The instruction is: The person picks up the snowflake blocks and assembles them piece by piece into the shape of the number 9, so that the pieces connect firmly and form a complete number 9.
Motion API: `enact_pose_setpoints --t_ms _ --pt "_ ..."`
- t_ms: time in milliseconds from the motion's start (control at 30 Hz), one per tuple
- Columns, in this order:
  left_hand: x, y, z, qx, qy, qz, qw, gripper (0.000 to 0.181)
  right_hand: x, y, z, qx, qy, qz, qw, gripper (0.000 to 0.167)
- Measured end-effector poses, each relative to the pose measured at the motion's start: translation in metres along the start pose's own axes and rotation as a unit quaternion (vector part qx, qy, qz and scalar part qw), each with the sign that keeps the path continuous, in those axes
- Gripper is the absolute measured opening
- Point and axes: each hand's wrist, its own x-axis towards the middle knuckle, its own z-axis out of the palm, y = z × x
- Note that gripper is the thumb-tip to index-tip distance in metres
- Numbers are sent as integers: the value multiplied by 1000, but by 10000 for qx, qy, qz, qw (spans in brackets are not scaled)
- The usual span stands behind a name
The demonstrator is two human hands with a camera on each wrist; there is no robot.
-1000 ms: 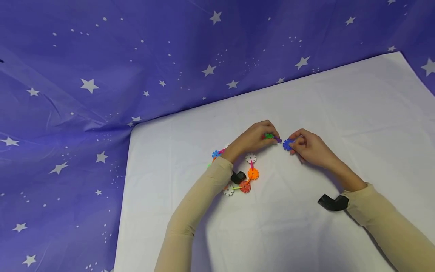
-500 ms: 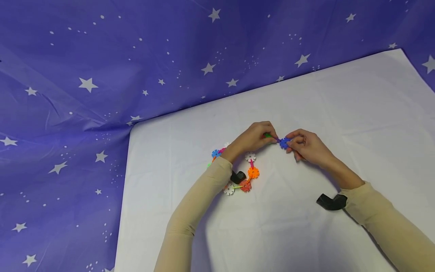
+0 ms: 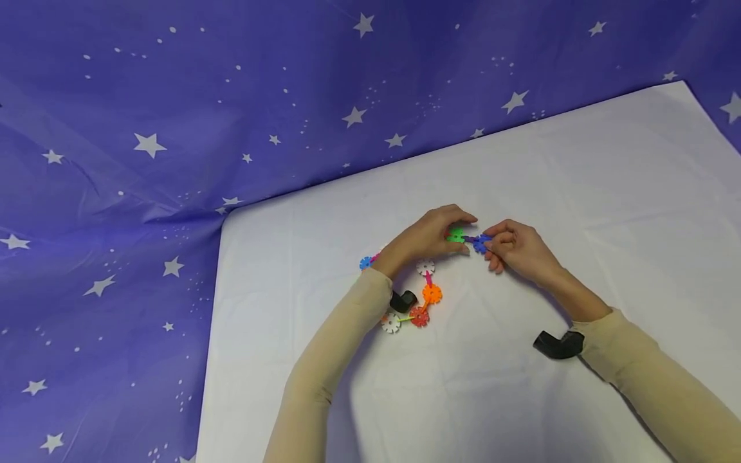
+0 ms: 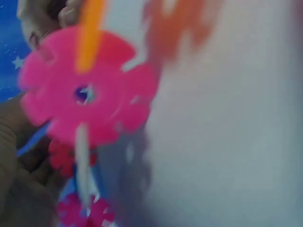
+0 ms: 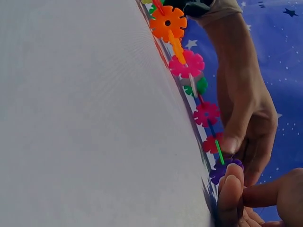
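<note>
In the head view my right hand (image 3: 521,254) pinches a blue notched plastic disc (image 3: 482,243) between thumb and fingers. A purple disc (image 3: 469,239), seen edge-on, joins it to a green disc (image 3: 457,236). My left hand (image 3: 431,233) is spread around the green disc, thumb and fingers apart. A chain of linked discs runs beneath the left forearm, with a white disc (image 3: 425,267), an orange disc (image 3: 431,294) and a red disc (image 3: 419,316) showing. A pink disc (image 4: 113,99) looms large and blurred in the left wrist view. Part of the chain is hidden by the left arm.
A white cloth covers the table (image 3: 492,386). Behind it hangs a purple-blue curtain (image 3: 289,96) with white stars. Black wrist mounts (image 3: 558,345) stick out from both sleeves, the left one over the chain.
The blue disc has come left against the purple disc and now joins it. My left fingers have let go and spread, uncovering the green disc. My right hand has shifted slightly left.
</note>
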Motion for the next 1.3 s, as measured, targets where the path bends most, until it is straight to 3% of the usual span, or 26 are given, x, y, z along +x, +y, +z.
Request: enact_pose_setpoints --t_ms 133,367,500,700,833,967,1133,1200,1300 --pt "-6 -3 -10 350 -34 -304 9989 63 1 0 0 -67 4 65 10000 33" --pt "-7 -6 -6 370 -85 -250 9990 42 -1 0 1 31 4 -46 10000 32" --pt "-7 -4 -5 396 -69 -247 9989 41 -2 -1 2 10 16 -103 9999 31" --pt "-8 -6 -6 415 -78 -275 9987 43 -1 -4 1 -926 139 -95 9956 28" --pt "-9 -9 -6 432 -74 -253 9987 46 -5 -7 -3 -1716 375 -245 9841 29" --pt "-11 -9 -8 417 -97 -238 9988 49 -14 -6 -20 -2178 453 -622 9730 24" --pt "-7 -2 -9 616 -140 -271 9976 51 -35 6 -62 -2980 131 -1268 9460 18" --pt "-3 3 -8 716 -186 -252 9969 52 -45 12 -78 -3300 -20 -1349 9343 24" --pt "4 9 -5 787 -271 -167 9964 52 -58 18 -93 -3551 -155 -1330 9252 35"
